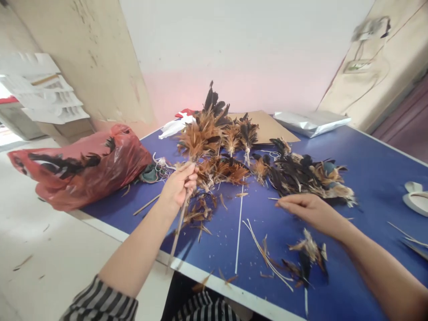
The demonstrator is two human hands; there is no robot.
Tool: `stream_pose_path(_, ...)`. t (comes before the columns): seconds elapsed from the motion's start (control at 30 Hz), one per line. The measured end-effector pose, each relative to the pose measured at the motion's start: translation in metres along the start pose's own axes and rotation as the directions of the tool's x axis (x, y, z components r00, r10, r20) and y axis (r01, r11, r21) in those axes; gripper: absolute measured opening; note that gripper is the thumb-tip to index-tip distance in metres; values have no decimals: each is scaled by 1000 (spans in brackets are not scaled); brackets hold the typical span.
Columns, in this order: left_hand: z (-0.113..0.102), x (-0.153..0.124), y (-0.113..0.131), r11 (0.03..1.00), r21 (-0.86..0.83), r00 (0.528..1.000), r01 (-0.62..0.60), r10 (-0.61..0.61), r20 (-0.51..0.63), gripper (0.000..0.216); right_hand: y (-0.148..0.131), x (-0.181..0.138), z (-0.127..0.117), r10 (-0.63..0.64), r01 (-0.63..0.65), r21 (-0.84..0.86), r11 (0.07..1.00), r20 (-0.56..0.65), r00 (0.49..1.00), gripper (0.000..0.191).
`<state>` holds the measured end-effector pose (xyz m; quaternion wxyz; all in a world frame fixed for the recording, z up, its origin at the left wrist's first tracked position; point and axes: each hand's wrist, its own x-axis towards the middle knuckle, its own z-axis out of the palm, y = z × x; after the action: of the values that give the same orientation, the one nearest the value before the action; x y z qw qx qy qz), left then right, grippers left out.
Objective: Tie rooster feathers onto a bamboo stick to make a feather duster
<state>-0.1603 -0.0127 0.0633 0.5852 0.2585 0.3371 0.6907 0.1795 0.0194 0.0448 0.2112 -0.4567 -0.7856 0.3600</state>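
My left hand [183,180] is closed around the thin wooden stick of a feather duster [200,133], just below its head. Orange-brown feathers flare out at the top, with dark ones at the tip, and the stick [178,232] slants down toward the table's front edge. Over the right half of the table, my right hand [301,207] has its fingers pressed together. A thin pale sliver shows at its fingertips; I cannot tell what it is. Just beyond that hand lies a heap of dark feathers [287,178]. Brown feather bunches [222,171] lie behind the duster.
A red plastic bag [96,165] with dark feathers sits at the left. White cords [267,254] and a small feather tuft [309,249] lie near the front of the blue table [220,249]. A tape roll [416,198] is at the right, a silver packet [310,122] at the back.
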Motion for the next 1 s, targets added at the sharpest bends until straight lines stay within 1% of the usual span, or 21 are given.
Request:
stream_pose_path(0.07,3,2,-12,998,-51,999,36,-36,4,4,2,-16,6,26,-30,24,999,149,989,33)
stream_pose_path(0.13,5,2,-20,995,-72,997,73,-71,32,5,6,-26,8,72,-88,40,995,301,951,33)
stream_pose_path(0.17,5,1,-22,992,-78,994,95,-91,53,6,9,-28,7,101,-122,35,992,356,929,34)
stream_pose_path(0.2,4,0,-23,989,-88,991,115,-109,72,7,12,-27,4,132,-151,18,988,384,914,34)
stream_pose_path(0.23,3,-1,-24,986,-101,989,133,-125,84,8,14,-23,0,162,-170,-11,985,375,913,35)
stream_pose_path(0.27,1,-2,-24,982,-117,987,149,-140,85,8,15,-17,-4,190,-183,-52,982,321,928,37)
stream_pose_path(0.3,-1,-2,-25,977,-136,984,167,-157,79,9,15,-8,-8,206,-188,-101,977,222,953,38)
stream_pose_path(0.33,-3,-2,-24,970,-157,982,184,-175,71,11,13,2,-11,196,-181,-155,971,91,976,40)
stream_pose_path(0.37,-5,-2,-24,963,-178,979,201,-192,65,12,9,13,-13,160,-168,-213,962,-56,986,40)
stream_pose_path(0.4,-7,-2,-24,956,-199,976,217,-208,63,13,4,25,-14,103,-151,-272,950,-182,978,39)
stream_pose_path(0.43,-8,-3,-24,948,-218,973,231,-222,66,14,-3,37,-12,42,-132,-327,936,-269,962,39)
stream_pose_path(0.47,-10,-3,-24,941,-237,970,243,-232,74,15,-10,48,-9,-11,-113,-372,921,-317,948,39)
stream_pose_path(0.5,-10,-3,-23,934,-255,968,251,-237,84,15,-18,58,-5,-54,-90,-403,911,-334,941,39)
stream_pose_path(0.57,-11,-4,-23,922,-286,964,263,-243,104,17,-31,77,10,-123,-28,-433,901,-317,940,36)
stream_pose_path(0.63,-11,-4,-23,911,-308,961,276,-249,124,19,-40,93,31,-194,63,-448,892,-254,947,28)
stream_pose_path(0.7,-11,-4,-23,903,-316,955,291,-256,147,21,-46,107,53,-240,124,-496,859,-178,954,22)
stream_pose_path(0.77,-11,-4,-24,901,-313,951,301,-259,168,22,-49,118,74,-254,136,-582,802,-126,959,24)
stream_pose_path(0.83,-11,-4,-26,905,-305,952,297,-255,171,21,-48,125,90,-249,131,-664,737,-87,965,28)
stream_pose_path(0.9,-11,-4,-26,910,-297,955,288,-249,164,20,-45,130,100,-234,131,-710,692,-48,971,32)
stream_pose_path(1.0,-11,-4,-27,915,-291,957,281,-245,155,19,-35,133,105,-219,138,-733,667,-16,976,33)
